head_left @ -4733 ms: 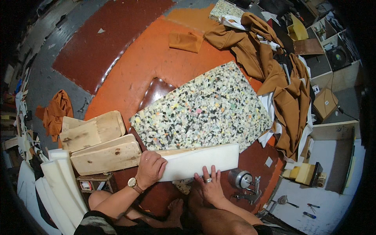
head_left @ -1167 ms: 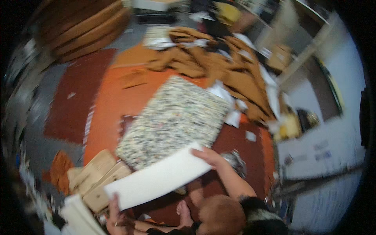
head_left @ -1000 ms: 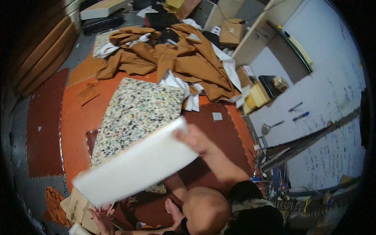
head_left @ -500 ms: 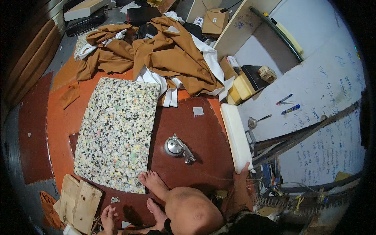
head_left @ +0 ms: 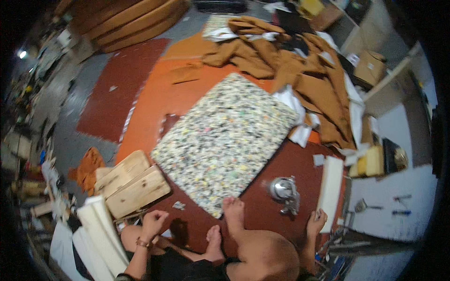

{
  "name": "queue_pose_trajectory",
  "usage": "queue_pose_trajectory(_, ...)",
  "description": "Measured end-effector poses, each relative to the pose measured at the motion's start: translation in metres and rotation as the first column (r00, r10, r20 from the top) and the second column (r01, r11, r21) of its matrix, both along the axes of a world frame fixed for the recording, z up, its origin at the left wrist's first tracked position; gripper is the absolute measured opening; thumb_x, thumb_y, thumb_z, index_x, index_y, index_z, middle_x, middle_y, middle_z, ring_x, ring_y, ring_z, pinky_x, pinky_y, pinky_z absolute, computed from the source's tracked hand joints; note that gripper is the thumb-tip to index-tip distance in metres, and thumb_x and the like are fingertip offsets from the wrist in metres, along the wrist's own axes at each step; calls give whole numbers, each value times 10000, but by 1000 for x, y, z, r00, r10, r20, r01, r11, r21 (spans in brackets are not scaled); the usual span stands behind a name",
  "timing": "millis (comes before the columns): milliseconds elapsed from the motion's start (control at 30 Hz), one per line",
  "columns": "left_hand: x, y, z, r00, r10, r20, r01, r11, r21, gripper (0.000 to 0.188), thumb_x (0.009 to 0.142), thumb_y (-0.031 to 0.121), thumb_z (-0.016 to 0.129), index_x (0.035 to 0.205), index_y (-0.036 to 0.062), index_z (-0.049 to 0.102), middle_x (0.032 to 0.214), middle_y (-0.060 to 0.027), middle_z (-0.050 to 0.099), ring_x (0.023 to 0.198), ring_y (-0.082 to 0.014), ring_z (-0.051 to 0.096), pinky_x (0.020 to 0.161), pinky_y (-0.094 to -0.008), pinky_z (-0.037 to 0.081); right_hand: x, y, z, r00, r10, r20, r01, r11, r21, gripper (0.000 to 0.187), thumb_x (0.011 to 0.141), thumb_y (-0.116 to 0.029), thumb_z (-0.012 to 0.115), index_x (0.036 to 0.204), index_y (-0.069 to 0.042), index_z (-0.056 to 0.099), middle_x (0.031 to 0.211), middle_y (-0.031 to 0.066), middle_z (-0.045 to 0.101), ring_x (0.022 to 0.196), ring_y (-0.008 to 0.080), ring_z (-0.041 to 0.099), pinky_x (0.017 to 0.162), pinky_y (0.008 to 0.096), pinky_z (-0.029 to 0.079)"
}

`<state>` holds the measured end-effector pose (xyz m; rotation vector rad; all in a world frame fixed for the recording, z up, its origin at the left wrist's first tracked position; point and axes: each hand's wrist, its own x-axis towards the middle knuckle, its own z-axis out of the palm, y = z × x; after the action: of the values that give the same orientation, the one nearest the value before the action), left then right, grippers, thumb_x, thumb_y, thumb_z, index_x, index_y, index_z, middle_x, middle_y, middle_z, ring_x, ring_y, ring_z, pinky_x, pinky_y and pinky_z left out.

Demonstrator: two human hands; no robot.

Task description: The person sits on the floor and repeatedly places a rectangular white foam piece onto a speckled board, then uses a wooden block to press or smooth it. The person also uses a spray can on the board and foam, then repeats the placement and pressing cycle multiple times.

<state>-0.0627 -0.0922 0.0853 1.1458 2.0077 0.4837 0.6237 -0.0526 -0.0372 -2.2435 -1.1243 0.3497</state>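
Observation:
My left hand (head_left: 153, 225) hovers above my left leg, its fingers curled in with no object visible in them. My right hand (head_left: 317, 222) is closed beside the lower end of a long white foam strip (head_left: 332, 187); blur hides whether it touches it. In front of me a thick speckled foam slab (head_left: 225, 143) lies flat on the floor, my foot against its near corner. To its right stands a shiny metal spray gun (head_left: 284, 193) with a round cup.
Wooden boards (head_left: 136, 192) and white foam pieces (head_left: 96, 234) lie at the left. Brown fabric (head_left: 314, 84) is heaped at the far right, near a cardboard box (head_left: 369, 68) and yellow foam blocks (head_left: 368, 161). Tools rest on a white written-on surface (head_left: 379, 187).
My view has swung left, so things appear shifted right and turned. My right hand has come off the white foam strip's end and curled. The slab and spray gun stay on the floor.

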Motion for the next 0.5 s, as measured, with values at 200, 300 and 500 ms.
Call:
queue_pose_trajectory(200, -31, -9, -7, 979, 76, -188, -90, 994, -67, 299, 993, 288, 662, 1128, 35, 748, 1030, -181, 758, 961, -405, 702, 914, -447, 542, -131, 19, 81, 877, 464, -125, -481, 835, -267, 675, 874, -212, 806, 1429, 41, 517, 1444, 269, 542, 1329, 433, 533, 1151, 479, 394)
queue_pose_trajectory(300, -68, 1, -24, 802, 109, -587, 34, 973, 227, 632, 940, 201, 704, 1530, 149, 484, 1490, -196, 552, 1330, -466, 513, 1095, -548, 439, -156, 36, 95, 905, 289, -311, -402, 821, -406, 782, 850, -365, 845, 1439, 44, 536, 1408, 298, 574, 1332, 453, 534, 1147, 468, 396)
queue_pose_trajectory(500, -118, 22, -59, 575, -333, -747, 160, 942, -296, 1063, 757, 235, 881, 1629, 234, 274, 1644, -120, 322, 1472, -419, 349, 1144, -703, 320, -157, 49, 62, 934, 273, -231, -345, 859, -378, 772, 861, -411, 801, 1432, 44, 548, 1402, 301, 580, 1335, 449, 536, 1146, 464, 395)
